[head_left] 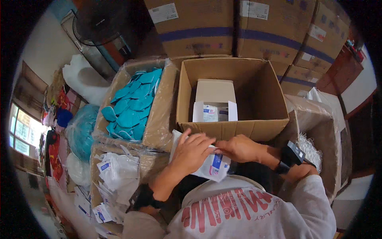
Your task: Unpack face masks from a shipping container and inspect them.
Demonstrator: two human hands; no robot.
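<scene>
Both hands [191,152] [240,148] grip a white packet [207,169] before an open carton [234,129], teal masks [133,104] heaped left.

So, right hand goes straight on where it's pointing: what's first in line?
Likely the left hand, lying across the white packet just left of the right hand; their relative depth is hard to judge.

One head-worn fisheye view looks steeply down and forward from close above the hands [191,152] before the big carton [254,130], reaching the stacked boxes [199,18] beyond it.
</scene>
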